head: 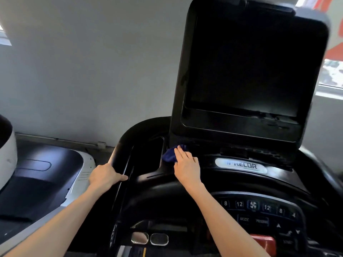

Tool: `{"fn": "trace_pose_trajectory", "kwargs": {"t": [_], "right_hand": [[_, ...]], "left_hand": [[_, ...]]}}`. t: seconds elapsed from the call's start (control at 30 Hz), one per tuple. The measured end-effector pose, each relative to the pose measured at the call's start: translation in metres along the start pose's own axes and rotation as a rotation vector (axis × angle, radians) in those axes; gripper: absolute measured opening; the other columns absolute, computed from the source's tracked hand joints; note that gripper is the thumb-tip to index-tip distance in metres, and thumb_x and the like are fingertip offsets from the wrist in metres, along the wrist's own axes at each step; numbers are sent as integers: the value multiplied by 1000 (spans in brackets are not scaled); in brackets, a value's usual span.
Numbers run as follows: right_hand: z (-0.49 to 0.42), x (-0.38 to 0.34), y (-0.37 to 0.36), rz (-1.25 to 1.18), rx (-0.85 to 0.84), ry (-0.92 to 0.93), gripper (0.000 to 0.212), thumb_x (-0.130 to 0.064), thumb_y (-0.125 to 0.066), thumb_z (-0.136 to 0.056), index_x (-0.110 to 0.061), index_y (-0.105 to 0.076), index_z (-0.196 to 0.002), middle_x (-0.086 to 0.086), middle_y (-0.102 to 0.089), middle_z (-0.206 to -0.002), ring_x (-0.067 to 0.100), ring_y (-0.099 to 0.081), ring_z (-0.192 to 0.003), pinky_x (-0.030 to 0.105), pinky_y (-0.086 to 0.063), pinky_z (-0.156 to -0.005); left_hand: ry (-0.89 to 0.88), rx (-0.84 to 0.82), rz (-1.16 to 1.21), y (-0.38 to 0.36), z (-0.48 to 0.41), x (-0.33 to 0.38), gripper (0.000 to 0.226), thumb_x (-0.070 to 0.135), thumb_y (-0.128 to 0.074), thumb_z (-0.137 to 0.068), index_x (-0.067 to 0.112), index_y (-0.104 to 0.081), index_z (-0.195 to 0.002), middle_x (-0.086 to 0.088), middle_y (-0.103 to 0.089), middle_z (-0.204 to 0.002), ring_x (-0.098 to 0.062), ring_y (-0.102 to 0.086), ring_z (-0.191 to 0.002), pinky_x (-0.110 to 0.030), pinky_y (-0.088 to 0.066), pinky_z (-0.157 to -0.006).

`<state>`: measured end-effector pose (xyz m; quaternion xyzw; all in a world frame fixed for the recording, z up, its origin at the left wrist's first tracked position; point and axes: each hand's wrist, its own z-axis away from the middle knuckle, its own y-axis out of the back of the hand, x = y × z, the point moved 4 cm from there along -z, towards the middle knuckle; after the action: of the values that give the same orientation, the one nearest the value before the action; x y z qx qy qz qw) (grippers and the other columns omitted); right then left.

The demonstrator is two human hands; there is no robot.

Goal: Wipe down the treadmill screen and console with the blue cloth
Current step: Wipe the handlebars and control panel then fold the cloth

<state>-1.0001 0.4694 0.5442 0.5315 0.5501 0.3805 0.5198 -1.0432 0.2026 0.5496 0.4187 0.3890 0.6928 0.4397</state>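
A large dark treadmill screen [250, 67] fills the upper right, tilted back on its mount, with pale smears visible along its lower edge. Below it the black console [222, 184] curves across the view, and part of a neighbouring machine [37, 173] is seen at the left. A curved left handrail [120, 151] is gripped by the left hand [104, 175], fingers wrapped over the bar and thumb laid along it. A keypad [259, 210] with numbered buttons and a red stop button [261, 242] are set low on the right. A silver Precor badge [241, 166] is fixed beneath the screen. The right hand [186, 167] is laid flat, fingers fairly straight, pressing the blue cloth [169, 154] onto the console just below the screen's lower left corner. The cloth is bunched, so only a small patch is likely being wiped and streaks could be left; a wide sweep to the right might press keypad buttons by accident. Much of the cloth is hidden under the hand, the thumb's position cannot be made out, the screen's top right corner is blurred, and the right handrail is cut off.
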Motion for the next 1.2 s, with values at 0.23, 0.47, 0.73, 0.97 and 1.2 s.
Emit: {"fn": "trace_pose_trajectory", "kwargs": {"t": [0.23, 0.47, 0.73, 0.97, 1.2], "right_hand": [[-1, 88, 23, 10, 80, -343, 53, -24, -38, -97, -19, -23, -148, -7, -18, -156, 23, -12, -144, 50, -3, -115], [-10, -13, -10, -34, -86, 175, 46, -34, -36, -91, -21, -53, -132, 2, -45, -143, 22, -46, -128, 41, -35, -103], [-4, 7, -15, -103, 90, 22, 37, -18, -65, -73, -18, -70, -110, 3, -67, -118, 22, -65, -103, 40, -50, -87], [29, -79, -46, -38, -163, 347, 32, -35, -54, -72, -39, -70, -100, -21, -68, -105, 5, -65, -88, 24, -38, -83], [15, 1, 13, -10, 169, 139, 31, -38, -48, -80, -30, -72, -97, -10, -72, -93, 13, -66, -78, 29, -51, -64]], "left_hand": [[26, 14, 29, -3, 0, 0, 66, 51, -79, -63, 4, -61, -106, -14, -65, -104, -33, -62, -97, -35, -48, -74], [13, 95, -23, -9, 4, -4, 71, 56, -73, -66, 3, -58, -111, -13, -64, -111, -34, -59, -106, -40, -47, -89], [-36, 149, -116, -25, 9, -3, 98, 67, -46, -83, -3, -17, -144, -17, -38, -142, -30, -36, -133, -52, -32, -103], [-89, 191, -64, -15, 8, -3, 79, 55, -37, -92, -1, -19, -145, -19, -16, -154, -32, -9, -144, -56, -14, -113], [-89, 223, -36, -12, 13, -6, 65, 42, -39, -96, -1, -24, -143, -23, -17, -152, -35, -4, -143, -51, -6, -116]]}}
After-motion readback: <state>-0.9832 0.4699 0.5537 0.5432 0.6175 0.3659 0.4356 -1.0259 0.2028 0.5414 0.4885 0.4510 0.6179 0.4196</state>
